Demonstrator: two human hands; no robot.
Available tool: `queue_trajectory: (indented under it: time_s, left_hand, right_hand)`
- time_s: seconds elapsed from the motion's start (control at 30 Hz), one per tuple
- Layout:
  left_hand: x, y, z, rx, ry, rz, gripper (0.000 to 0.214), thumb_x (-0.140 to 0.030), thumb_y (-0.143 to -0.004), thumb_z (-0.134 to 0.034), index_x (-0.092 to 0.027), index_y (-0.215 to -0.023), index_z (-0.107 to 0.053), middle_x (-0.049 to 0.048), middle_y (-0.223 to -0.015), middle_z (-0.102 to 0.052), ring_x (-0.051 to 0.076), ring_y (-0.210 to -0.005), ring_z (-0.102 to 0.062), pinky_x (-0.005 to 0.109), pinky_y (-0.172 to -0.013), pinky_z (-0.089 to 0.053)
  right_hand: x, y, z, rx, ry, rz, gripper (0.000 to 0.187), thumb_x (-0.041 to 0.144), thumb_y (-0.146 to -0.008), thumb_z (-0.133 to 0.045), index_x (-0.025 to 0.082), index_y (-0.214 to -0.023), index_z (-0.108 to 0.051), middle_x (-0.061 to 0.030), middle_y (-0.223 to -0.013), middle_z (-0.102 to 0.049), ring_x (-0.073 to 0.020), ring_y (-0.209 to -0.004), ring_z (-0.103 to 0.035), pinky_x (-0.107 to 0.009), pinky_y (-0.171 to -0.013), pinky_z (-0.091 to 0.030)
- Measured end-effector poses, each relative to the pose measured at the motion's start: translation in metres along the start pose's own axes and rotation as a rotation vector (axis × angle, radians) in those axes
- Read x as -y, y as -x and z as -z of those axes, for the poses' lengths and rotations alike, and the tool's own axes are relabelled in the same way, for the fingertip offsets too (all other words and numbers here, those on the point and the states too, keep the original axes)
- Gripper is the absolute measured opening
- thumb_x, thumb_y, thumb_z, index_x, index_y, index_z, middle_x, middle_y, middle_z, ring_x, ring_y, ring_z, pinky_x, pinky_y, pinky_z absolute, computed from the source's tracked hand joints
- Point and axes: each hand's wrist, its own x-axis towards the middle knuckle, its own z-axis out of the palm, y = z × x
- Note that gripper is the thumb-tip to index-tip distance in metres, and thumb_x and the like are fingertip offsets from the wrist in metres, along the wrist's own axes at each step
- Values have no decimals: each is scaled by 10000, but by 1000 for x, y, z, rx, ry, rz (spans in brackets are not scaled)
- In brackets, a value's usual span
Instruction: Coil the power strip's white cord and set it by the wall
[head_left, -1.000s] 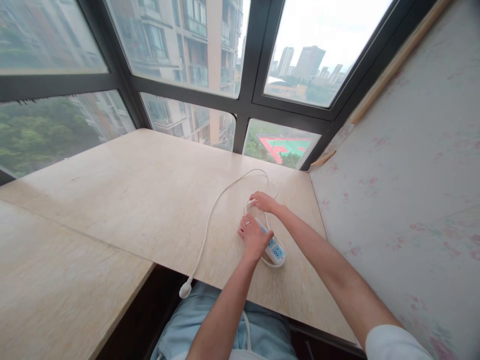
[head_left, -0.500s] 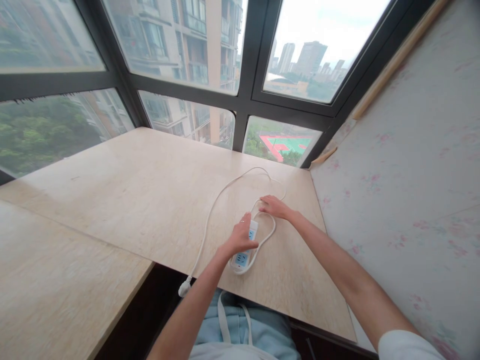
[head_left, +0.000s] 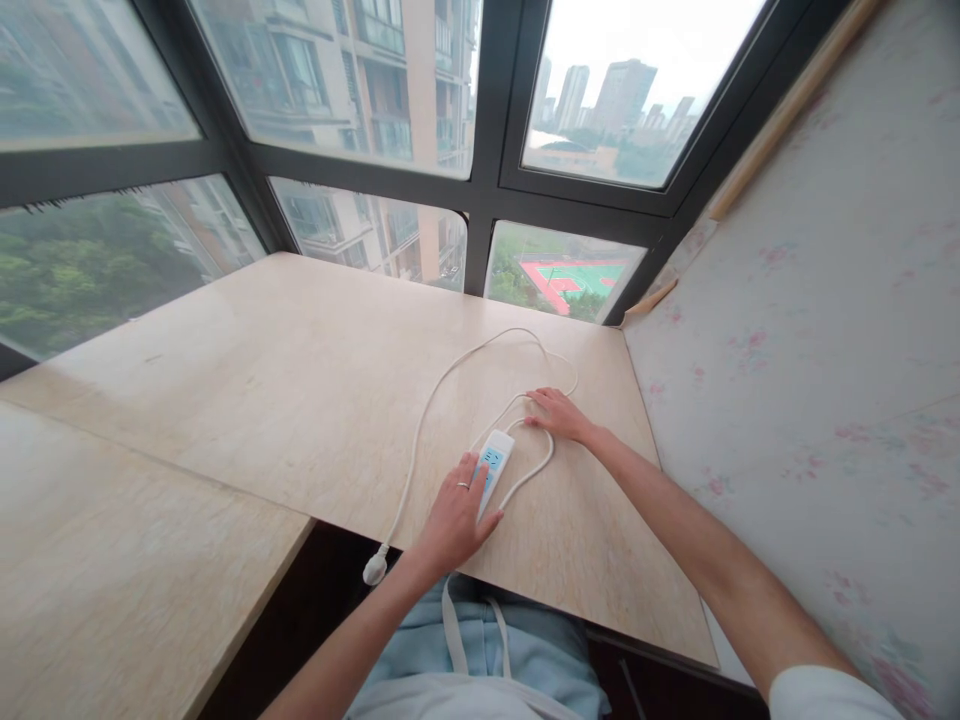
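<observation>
A white power strip (head_left: 493, 462) with blue sockets lies on the beige table (head_left: 285, 380). My left hand (head_left: 454, 515) grips its near end, fingers curled round it. My right hand (head_left: 556, 413) rests past the strip's far end, fingers stretched flat on the white cord (head_left: 480, 352). The cord loops round the strip's right side, arcs away toward the window, then runs back to the table's near edge. Its white plug (head_left: 373, 570) hangs just over that edge.
A wall papered with a pale flower pattern (head_left: 810, 330) stands close on the right. Dark-framed windows (head_left: 480, 200) close off the far side. A second beige tabletop (head_left: 112, 570) lies at the near left, with a dark gap beside it.
The power strip has turned and slid left and nearer to me. My left hand moved down to its near end. My right hand flattened onto the cord loop.
</observation>
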Motion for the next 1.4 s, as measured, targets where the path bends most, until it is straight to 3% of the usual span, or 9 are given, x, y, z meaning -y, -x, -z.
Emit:
queue_trajectory:
  time_s: [0.17,0.33,0.5,0.63,0.8,0.93,1.1,1.27,1.4]
  left_hand:
    - [-1,11,-8,-66,-81,21,603,-432,-926,-507,-195,-1463,-372,173,-1543,-329,324,-1448,-251,548,-1140,-285]
    - [7,26,-14,-128,-10,99,689,-488,-935,-470,-189,-1515,-250,175,-1507,-392,308,-1401,-361,526,-1122,-337]
    - [7,37,-16,-167,-42,125,748,-514,-945,-436,-167,-1535,-133,178,-1496,-410,287,-1395,-375,519,-1145,-294]
    - [0,40,-17,-214,-94,224,869,-582,-910,-463,-147,-1541,-55,196,-1475,-434,308,-1398,-365,572,-1152,-230]
    - [-5,42,-22,-249,-153,317,894,-607,-894,-469,-129,-1542,-80,230,-1461,-436,347,-1394,-360,631,-1130,-199]
    - [-5,44,-21,-258,-152,286,923,-599,-898,-470,-135,-1545,-2,234,-1482,-402,347,-1395,-359,625,-1135,-197]
    - [4,55,-13,-218,-48,198,954,-470,-920,-506,-162,-1523,167,176,-1482,-430,289,-1407,-349,565,-1167,-211]
    - [11,55,2,-122,37,217,903,-481,-882,-552,-192,-1539,-3,163,-1493,-419,299,-1415,-335,555,-1162,-236]
    - [1,17,16,-115,46,145,809,-529,-880,-530,-159,-1513,-188,187,-1512,-370,316,-1451,-247,507,-1135,-312]
  right_hand:
    - [1,1,1,3,23,-17,600,522,-877,-579,159,-1351,-530,-145,-1237,-593,-254,-1146,-521,-360,-988,-379]
    - [4,4,3,6,75,-56,605,541,-877,-574,173,-1355,-529,-140,-1219,-597,-250,-1124,-527,-356,-967,-378]
    - [11,5,6,16,128,-62,591,551,-894,-539,181,-1354,-524,-137,-1199,-599,-250,-1097,-533,-350,-952,-376]
    - [14,6,6,10,128,-70,573,538,-906,-524,168,-1344,-528,-141,-1205,-592,-253,-1089,-529,-348,-956,-371]
    - [9,7,5,19,107,-58,507,468,-943,-478,169,-1348,-538,-140,-1205,-588,-241,-1085,-526,-337,-956,-369]
    - [3,9,7,35,159,-60,469,430,-954,-460,208,-1359,-545,-139,-1196,-583,-245,-1074,-520,-341,-943,-361]
    - [-3,22,12,22,269,-86,467,460,-947,-476,198,-1321,-579,-154,-1123,-585,-267,-1011,-509,-350,-907,-347]
    - [-8,36,13,-11,302,-118,343,283,-979,-406,190,-1215,-636,-139,-1051,-598,-256,-968,-500,-330,-855,-337]
    - [-10,40,15,-11,296,-103,333,251,-988,-366,188,-1100,-673,-124,-996,-612,-246,-948,-504,-321,-831,-342]
